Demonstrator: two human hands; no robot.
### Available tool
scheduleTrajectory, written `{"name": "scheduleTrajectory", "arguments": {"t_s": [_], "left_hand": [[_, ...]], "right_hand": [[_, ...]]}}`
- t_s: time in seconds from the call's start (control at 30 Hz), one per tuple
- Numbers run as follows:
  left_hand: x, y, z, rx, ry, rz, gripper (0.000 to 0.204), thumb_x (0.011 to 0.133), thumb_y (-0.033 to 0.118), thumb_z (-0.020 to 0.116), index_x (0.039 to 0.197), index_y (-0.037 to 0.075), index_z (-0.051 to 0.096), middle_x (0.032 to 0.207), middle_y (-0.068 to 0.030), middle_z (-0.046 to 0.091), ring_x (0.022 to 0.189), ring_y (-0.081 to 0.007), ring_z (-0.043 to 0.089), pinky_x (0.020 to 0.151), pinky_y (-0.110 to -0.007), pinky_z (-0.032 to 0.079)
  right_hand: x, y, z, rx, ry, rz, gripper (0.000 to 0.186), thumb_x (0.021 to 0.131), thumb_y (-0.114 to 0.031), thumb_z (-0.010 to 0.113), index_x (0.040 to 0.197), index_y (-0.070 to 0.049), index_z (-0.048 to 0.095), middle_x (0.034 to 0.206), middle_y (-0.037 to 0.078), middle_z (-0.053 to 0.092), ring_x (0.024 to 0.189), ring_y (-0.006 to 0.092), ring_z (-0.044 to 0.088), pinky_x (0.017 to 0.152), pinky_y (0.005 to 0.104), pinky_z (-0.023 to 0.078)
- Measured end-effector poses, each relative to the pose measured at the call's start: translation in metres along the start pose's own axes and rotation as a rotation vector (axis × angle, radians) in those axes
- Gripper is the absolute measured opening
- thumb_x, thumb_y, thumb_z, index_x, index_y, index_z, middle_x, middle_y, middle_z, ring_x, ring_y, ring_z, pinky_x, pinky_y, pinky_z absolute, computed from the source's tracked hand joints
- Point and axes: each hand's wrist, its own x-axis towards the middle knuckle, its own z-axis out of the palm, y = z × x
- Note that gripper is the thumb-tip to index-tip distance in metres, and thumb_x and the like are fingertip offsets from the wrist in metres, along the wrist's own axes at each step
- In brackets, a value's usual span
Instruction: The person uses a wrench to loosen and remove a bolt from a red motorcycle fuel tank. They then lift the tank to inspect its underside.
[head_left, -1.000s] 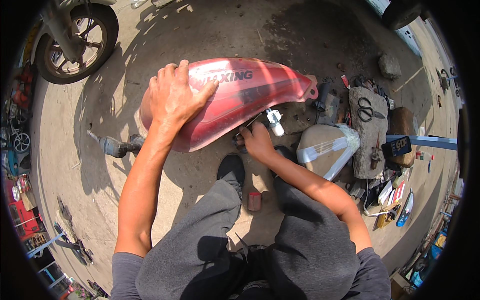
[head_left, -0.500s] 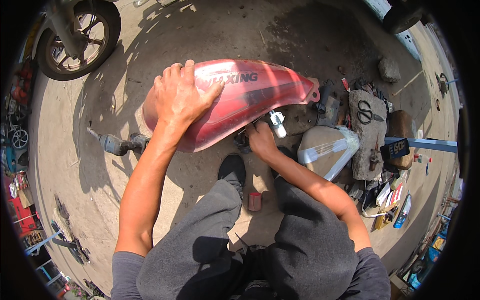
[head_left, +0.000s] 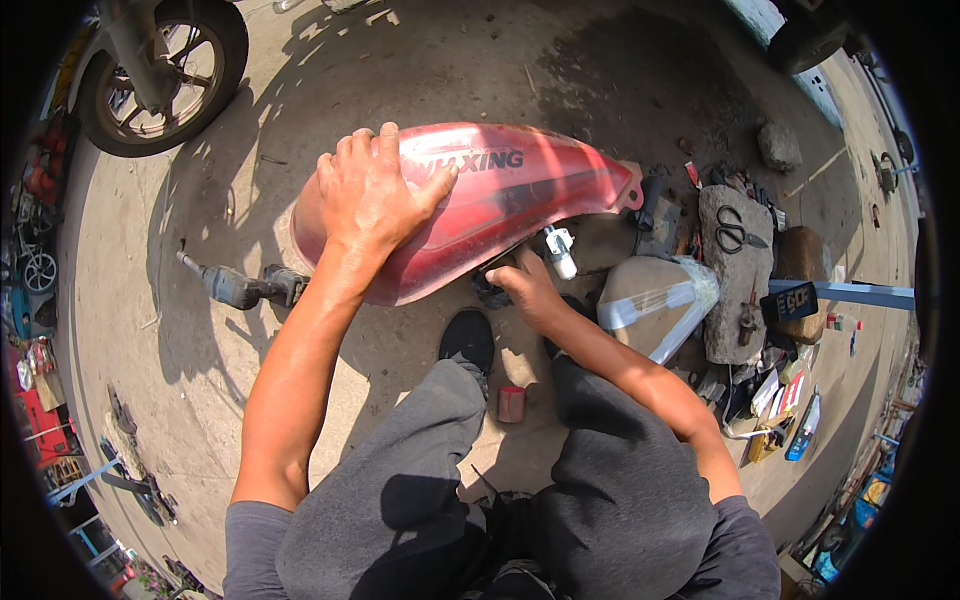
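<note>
A red motorcycle fuel tank (head_left: 490,190) lies tilted on its side on the ground in front of me. My left hand (head_left: 375,200) holds its left end from above, thumb spread along the painted side. Below the tank's near edge is my right hand (head_left: 525,285), fingers curled and thumb pointing left. What those fingers hold is hidden; a thin dark edge shows beside them. A fuel tap with a whitish cup (head_left: 561,253) sticks out from under the tank, just right of that hand. Dark parts (head_left: 488,293) lie in shadow under the near edge.
A grey power tool (head_left: 240,287) lies left of the tank. Scissors (head_left: 741,230) rest on a stone slab (head_left: 735,310) at right. Beside it is a taped, tank-shaped piece (head_left: 655,300). A red cup (head_left: 511,404) stands between my feet. A motorcycle wheel (head_left: 235,60) is far left.
My right thumb has lifted and now points left, away from the curled fingers. My left hand keeps its place on the tank. The whole view has shifted slightly.
</note>
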Motion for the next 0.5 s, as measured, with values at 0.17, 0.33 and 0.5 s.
{"name": "scheduleTrajectory", "arguments": {"t_s": [0.17, 0.33, 0.5], "left_hand": [[-0.0016, 0.0012, 0.0005, -0.017, 0.038, 0.014, 0.075, 0.076, 0.059, 0.066, 0.123, 0.002, 0.060, 0.116, -0.0220, 0.061, 0.110, -0.0359, 0.057, 0.094, -0.048, 0.043], [-0.0029, 0.0032, 0.0000, -0.026, 0.039, 0.011, 0.074, 0.076, 0.059, 0.066, 0.123, 0.001, 0.060, 0.116, -0.0223, 0.061, 0.110, -0.0369, 0.057, 0.093, -0.048, 0.043], [-0.0027, 0.0031, 0.0000, -0.035, 0.034, 0.019, 0.075, 0.076, 0.059, 0.066, 0.123, 0.001, 0.059, 0.115, -0.0227, 0.061, 0.110, -0.0369, 0.057, 0.094, -0.049, 0.042]], "right_hand": [[-0.0040, -0.0109, 0.0041, 0.122, -0.021, 0.093, 0.046, 0.091, -0.051, 0.062, 0.094, -0.005, 0.055, 0.083, -0.003, 0.047, 0.074, 0.0086, 0.043, 0.066, 0.0276, 0.036], [0.0010, -0.0045, 0.0015, 0.139, -0.005, 0.233, 0.061, 0.093, -0.059, 0.056, 0.120, -0.006, 0.047, 0.114, 0.003, 0.049, 0.101, 0.0155, 0.045, 0.090, 0.0359, 0.035], [0.0004, -0.0024, 0.0028, 0.177, 0.056, 0.225, 0.058, 0.093, -0.055, 0.058, 0.120, -0.005, 0.051, 0.114, 0.003, 0.053, 0.101, 0.0156, 0.049, 0.091, 0.0364, 0.039]]}}
